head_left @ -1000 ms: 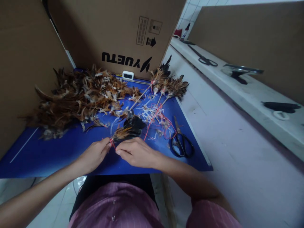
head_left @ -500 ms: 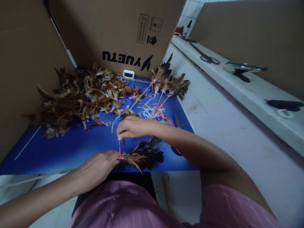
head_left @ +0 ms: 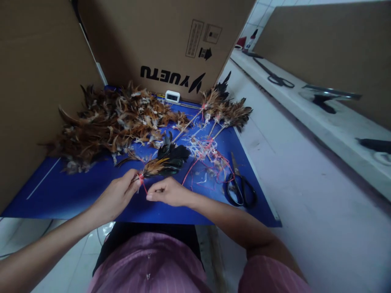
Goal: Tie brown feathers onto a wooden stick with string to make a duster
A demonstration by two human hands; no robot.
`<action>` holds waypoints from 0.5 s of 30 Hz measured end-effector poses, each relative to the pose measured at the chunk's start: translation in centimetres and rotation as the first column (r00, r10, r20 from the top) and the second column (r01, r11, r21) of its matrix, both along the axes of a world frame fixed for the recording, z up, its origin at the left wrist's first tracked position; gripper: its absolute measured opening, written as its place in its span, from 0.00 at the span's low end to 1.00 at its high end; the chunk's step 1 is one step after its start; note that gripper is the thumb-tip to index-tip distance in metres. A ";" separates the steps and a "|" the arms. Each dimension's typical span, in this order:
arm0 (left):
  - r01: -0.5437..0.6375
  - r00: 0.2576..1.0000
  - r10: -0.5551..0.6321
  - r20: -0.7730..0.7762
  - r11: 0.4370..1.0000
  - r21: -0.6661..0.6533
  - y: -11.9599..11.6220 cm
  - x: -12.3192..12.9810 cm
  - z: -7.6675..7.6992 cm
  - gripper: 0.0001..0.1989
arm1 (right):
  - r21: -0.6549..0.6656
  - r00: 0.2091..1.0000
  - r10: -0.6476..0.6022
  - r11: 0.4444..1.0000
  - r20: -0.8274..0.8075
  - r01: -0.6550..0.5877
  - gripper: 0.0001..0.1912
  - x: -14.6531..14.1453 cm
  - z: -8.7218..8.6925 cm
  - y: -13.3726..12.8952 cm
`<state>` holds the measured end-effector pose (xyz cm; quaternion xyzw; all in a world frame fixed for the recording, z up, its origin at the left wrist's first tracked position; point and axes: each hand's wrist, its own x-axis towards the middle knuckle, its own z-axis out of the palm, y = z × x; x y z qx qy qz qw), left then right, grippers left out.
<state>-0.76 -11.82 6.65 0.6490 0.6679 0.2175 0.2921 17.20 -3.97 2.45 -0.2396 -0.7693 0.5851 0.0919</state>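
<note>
A feather duster (head_left: 166, 160) with brown and black feathers is held at its bound base by my left hand (head_left: 124, 194), the feathers pointing right and away. Red string (head_left: 141, 178) is wound round that base. My right hand (head_left: 168, 192) pinches the string just below and to the right of the binding, so a short length runs taut between both hands. More red string shows beyond my right hand, leading to a tangle of pink and white strings (head_left: 206, 149) on the blue table (head_left: 82, 195). Most of the stick is hidden by my left hand.
Black-handled scissors (head_left: 241, 189) lie at the table's right. A heap of brown feathers (head_left: 119, 122) covers the back left. Several tied feather bundles (head_left: 229, 108) rest at the back right, near a small white device (head_left: 172, 96). Cardboard (head_left: 152, 36) walls the back; a ledge (head_left: 296, 93) runs right.
Both hands have shifted, the duster rising away from the table's near edge. My right hand has swung from above the binding to below it, carrying the string. The scissors are now uncovered.
</note>
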 end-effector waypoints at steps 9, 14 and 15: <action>0.153 0.974 -0.148 -0.174 0.988 0.013 -0.1 0.7 -2.7 0.15 | 0.604 0.968 0.138 0.760 0.212 -0.240 0.11 1.5 7.1 -0.9; 0.202 0.930 -0.214 -0.299 0.977 -0.072 -1.4 1.1 -3.2 0.15 | 0.711 0.893 0.192 0.547 0.407 -0.442 0.10 1.5 10.4 -0.3; 0.216 0.919 -0.235 -0.317 0.972 -0.093 -1.7 1.3 -3.2 0.15 | 0.730 0.884 0.201 0.503 0.422 -0.463 0.10 1.3 10.8 0.0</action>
